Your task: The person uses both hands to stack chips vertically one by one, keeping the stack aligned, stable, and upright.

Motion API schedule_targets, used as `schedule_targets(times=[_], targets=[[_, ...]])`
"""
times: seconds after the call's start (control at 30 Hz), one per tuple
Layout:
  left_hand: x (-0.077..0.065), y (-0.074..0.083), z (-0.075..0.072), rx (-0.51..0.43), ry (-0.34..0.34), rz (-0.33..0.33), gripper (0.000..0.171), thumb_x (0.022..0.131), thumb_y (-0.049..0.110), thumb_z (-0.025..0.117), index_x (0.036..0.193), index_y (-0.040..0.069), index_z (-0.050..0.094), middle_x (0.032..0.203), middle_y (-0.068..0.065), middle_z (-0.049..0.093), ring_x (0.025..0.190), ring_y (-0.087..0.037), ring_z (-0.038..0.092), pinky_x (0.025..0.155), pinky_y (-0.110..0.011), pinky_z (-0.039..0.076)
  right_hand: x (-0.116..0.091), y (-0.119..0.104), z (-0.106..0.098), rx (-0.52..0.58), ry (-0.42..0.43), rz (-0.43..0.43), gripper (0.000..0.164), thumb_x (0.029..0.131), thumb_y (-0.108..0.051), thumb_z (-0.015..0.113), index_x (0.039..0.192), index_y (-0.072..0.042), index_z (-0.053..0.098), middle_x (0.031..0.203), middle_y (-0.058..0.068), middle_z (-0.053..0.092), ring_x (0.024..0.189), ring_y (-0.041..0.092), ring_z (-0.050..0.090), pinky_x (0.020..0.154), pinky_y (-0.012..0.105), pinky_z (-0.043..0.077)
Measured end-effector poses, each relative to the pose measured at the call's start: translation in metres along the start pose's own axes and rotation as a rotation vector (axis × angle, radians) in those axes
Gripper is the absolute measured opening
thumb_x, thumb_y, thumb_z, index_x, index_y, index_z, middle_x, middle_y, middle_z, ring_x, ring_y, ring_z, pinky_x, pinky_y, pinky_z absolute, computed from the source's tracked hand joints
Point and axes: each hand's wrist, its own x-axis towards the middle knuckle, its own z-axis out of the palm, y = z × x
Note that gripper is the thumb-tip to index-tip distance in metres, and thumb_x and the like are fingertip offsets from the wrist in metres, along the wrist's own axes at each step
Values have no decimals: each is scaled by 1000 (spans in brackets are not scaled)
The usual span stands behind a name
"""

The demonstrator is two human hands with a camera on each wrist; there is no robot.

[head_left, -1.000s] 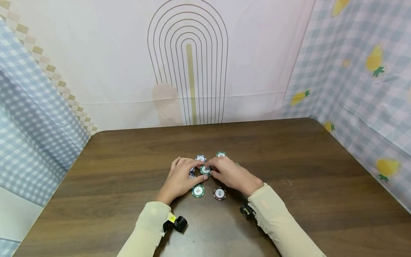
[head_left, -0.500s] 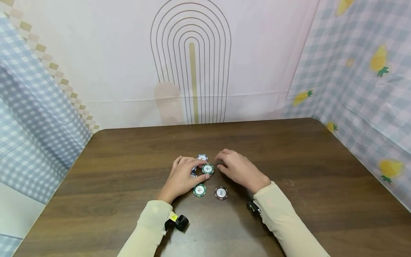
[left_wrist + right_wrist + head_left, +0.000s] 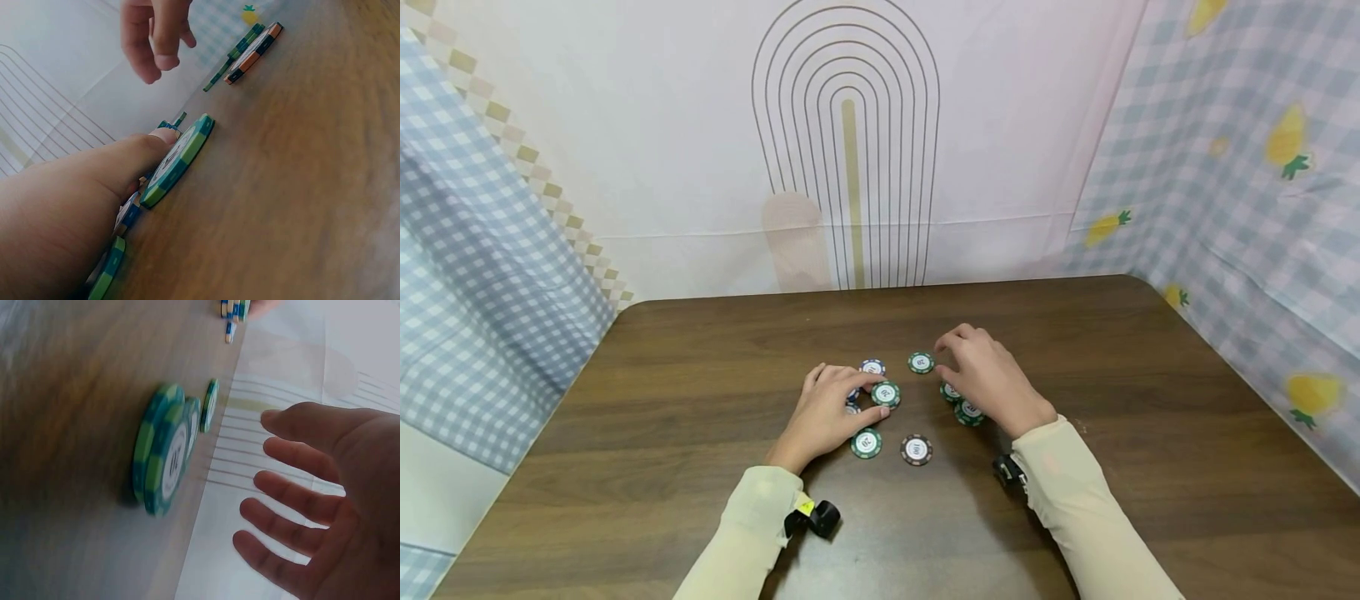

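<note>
My left hand (image 3: 829,410) holds a small stack of poker chips (image 3: 886,394) between thumb and index finger, a green chip on top. In the right wrist view the stack (image 3: 235,307) shows blue and green edges. My right hand (image 3: 988,377) hovers over the table's right side, fingers spread and holding nothing. Below it lie two overlapping green chips (image 3: 167,462) and another green chip (image 3: 950,392) beside them. A single green chip (image 3: 921,362) lies just left of the right fingertips. Blue chips (image 3: 852,408) are partly hidden by the left hand.
A blue chip (image 3: 872,367) lies behind the stack. In front are a green chip (image 3: 867,443) and a dark chip marked 100 (image 3: 917,450). The brown wooden table (image 3: 700,358) ends at a white cloth backdrop (image 3: 692,208).
My right hand has left the stack and moved right and away, fingers opening; green chips it covered now show. My left hand stays at the stack.
</note>
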Motion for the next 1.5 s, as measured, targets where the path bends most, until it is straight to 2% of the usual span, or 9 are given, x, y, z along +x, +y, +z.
schedule_targets(times=[0.2,0.37,0.57,0.8,0.93,1.1,1.23,1.37,1.5], targets=[[0,-2,1,-1,6,5,45,93,45,79,135,28,72,114,9,69,127,-24,55,126,-61,15,-4,8,-3,-35,-100,62,41,98,-20,77,134,-2,68,131,23,60,122,44,56,99,61,49],[0,-3,2,-5,1,9,46,94,44,78,136,28,71,115,8,69,128,-24,55,126,-61,14,-7,14,-5,-15,-178,133,43,99,-19,75,135,1,64,129,26,57,120,46,53,99,60,50],[1,-3,3,-8,-9,7,46,95,45,78,137,29,70,118,8,69,130,-25,54,126,-60,14,-9,17,-7,14,-212,203,34,98,-19,75,122,3,66,117,26,58,107,43,56,90,54,52],[1,-3,2,-2,4,11,45,94,45,78,136,28,71,116,7,69,129,-25,55,126,-61,14,-7,19,-4,25,-214,186,27,99,-13,73,117,6,69,110,22,63,96,32,62,84,47,55],[0,-3,2,2,8,12,45,94,44,78,136,28,72,116,7,69,128,-25,55,126,-61,15,-6,19,-2,34,-212,157,25,100,-10,71,118,7,71,114,22,67,104,33,63,89,47,56],[0,-2,2,-4,5,11,46,94,45,78,136,28,71,117,7,69,128,-25,55,126,-61,15,-6,18,-3,103,-247,165,30,100,-17,74,121,5,72,120,21,66,109,32,61,92,47,56],[0,-1,1,-5,1,11,46,94,45,78,137,28,71,117,7,69,129,-25,54,126,-60,15,-5,18,-5,127,-278,173,31,98,-16,76,120,5,71,118,20,68,102,27,62,87,44,57],[0,-1,0,-6,0,8,46,94,44,78,136,27,71,116,7,69,129,-25,55,126,-60,14,-3,16,-5,127,-286,170,24,99,-12,74,114,5,71,108,16,71,90,22,65,77,38,58],[0,-1,0,-8,-2,5,46,94,45,78,136,27,71,116,7,69,129,-25,54,126,-60,14,-1,14,-4,128,-290,183,16,100,-12,73,107,2,71,97,10,68,79,18,61,68,32,53]])
